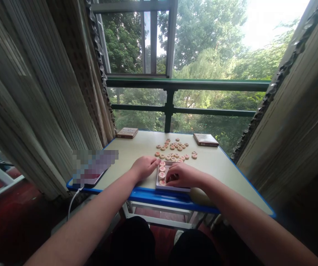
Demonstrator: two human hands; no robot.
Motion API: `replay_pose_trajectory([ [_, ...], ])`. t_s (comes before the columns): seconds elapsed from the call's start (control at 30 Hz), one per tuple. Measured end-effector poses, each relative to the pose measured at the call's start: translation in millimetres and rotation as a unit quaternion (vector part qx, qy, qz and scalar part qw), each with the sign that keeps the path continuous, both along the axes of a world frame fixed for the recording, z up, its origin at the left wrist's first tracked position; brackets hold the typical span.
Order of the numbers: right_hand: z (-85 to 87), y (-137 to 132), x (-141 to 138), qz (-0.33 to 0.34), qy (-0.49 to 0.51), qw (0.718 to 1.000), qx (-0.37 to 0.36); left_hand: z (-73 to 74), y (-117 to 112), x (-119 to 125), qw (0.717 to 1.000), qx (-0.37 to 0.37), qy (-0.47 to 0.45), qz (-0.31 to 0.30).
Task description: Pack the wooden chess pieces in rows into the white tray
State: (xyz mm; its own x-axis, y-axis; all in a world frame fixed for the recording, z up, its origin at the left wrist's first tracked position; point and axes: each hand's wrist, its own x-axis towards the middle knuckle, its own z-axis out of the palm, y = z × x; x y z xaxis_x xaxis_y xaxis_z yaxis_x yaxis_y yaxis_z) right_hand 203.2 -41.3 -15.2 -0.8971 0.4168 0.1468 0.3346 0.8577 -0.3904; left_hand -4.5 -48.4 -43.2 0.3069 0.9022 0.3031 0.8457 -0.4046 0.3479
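A shallow white box [172,189] lies near the front edge of the table. Along its left side runs a column of round wooden Chinese chess pieces [162,175] with red characters. My left hand [145,167] rests on the tabletop, fingers extended, the tips touching the box's upper left corner. Reaching into the box, my right hand [185,174] has its fingers curled down on a piece beside the column; the hand mostly hides that piece. Behind the box, several loose chess pieces [180,148] are scattered over the table.
The pale table [220,173] has a blue rim. Flat boxes stand at its back left [127,132] and back right [206,139]. A partly blurred device [95,177] with a white cable [72,201] lies at the left edge. Curtains and a railed window surround the table.
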Motion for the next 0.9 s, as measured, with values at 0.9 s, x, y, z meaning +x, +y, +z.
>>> replay_pose_trajectory([
  [0.9, -5.0, 3.7, -5.6, -0.026, -0.012, 0.999, -0.044, 4.0, -4.3, 0.9, 0.996, -0.037, 0.066, 0.044],
])
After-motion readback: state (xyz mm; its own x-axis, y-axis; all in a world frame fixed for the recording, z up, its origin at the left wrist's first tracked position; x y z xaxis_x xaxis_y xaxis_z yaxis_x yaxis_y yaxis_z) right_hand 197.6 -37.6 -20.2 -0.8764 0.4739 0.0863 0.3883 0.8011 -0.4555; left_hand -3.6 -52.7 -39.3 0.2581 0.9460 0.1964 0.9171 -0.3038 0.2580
